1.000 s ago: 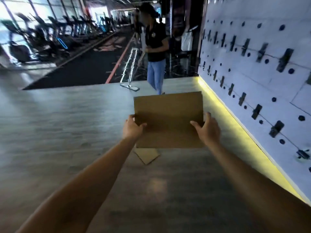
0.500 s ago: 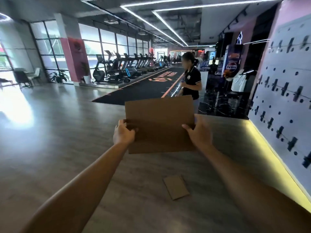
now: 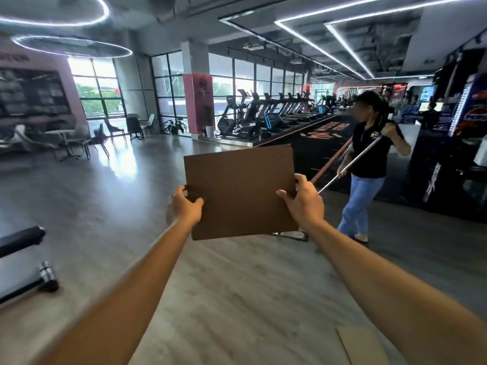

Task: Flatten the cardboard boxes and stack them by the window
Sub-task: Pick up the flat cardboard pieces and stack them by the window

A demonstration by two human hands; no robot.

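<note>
A flattened brown cardboard box (image 3: 239,191) is held upright in front of me at chest height. My left hand (image 3: 183,208) grips its left edge, thumb on the near face. My right hand (image 3: 303,200) grips its right edge the same way. A second flat piece of cardboard (image 3: 361,345) lies on the wooden floor at the bottom right, partly behind my right forearm. Tall windows (image 3: 97,88) stand at the far left of the hall.
A person with a long-handled mop (image 3: 369,164) stands close on the right. Chairs and small tables (image 3: 79,138) sit before the windows. A row of treadmills (image 3: 263,114) lines the back. A black bench and a metal bar (image 3: 31,272) are at the left edge.
The view has swung left and up, from the pegged wall toward the windows. The cardboard on the floor has slid to the bottom right. Both hands keep hold of the flattened box.
</note>
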